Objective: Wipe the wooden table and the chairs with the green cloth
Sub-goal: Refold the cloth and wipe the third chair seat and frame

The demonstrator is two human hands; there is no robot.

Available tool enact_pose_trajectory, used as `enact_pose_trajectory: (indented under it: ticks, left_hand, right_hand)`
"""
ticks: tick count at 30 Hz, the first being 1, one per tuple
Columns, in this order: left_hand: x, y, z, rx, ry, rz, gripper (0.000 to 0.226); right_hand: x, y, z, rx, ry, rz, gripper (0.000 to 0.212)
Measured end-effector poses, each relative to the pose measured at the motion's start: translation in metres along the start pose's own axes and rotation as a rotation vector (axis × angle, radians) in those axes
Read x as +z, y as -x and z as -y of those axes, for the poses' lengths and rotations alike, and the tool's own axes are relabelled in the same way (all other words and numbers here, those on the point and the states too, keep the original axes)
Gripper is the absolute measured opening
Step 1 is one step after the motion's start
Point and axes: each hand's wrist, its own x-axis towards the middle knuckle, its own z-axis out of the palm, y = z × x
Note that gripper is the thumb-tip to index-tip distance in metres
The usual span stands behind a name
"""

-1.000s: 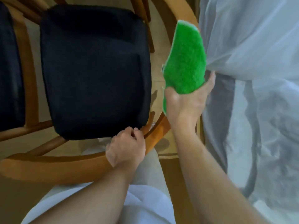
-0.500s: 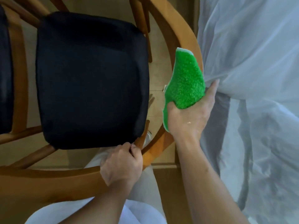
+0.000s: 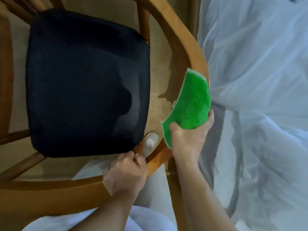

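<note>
Green cloth (image 3: 191, 104) pressed on wooden chair (image 3: 186, 40) rail beside white sheeting (image 3: 258, 64).

The right hand (image 3: 188, 139) grips the green cloth (image 3: 191, 105); the left hand (image 3: 125, 174) is fisted around the chair's curved wooden rail (image 3: 156, 157).

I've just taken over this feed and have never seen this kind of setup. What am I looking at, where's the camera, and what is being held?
There is no machine here: a person works with bare hands, and the one camera sits on their head, looking down. Below is a wooden chair with a dark cushion. The right hand holds the green cloth against the chair's curved rail. The left hand has its grip closed on the same rail nearer the body, apparently steadying it. On the right hangs a pale sheet. No table is in view.
</note>
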Motion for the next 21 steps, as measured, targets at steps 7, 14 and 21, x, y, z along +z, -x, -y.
enact_pose_trajectory:
  ticks: [7, 14, 21]
  left_hand:
    - [0.001, -0.004, -0.004, -0.144, -0.085, 0.054, 0.043]
    - [-0.004, -0.004, -0.012, -0.164, -0.153, 0.014, 0.03]
    - [-0.005, -0.004, -0.019, -0.336, -0.072, 0.047, 0.033]
  right_hand:
    - [-0.007, -0.001, 0.002, 0.093, 0.031, 0.069, 0.122]
    - [0.003, -0.125, 0.116, -0.3, 0.285, 0.444, 0.122]
    - [0.017, -0.161, 0.141, -0.206, 0.068, 0.745, 0.081]
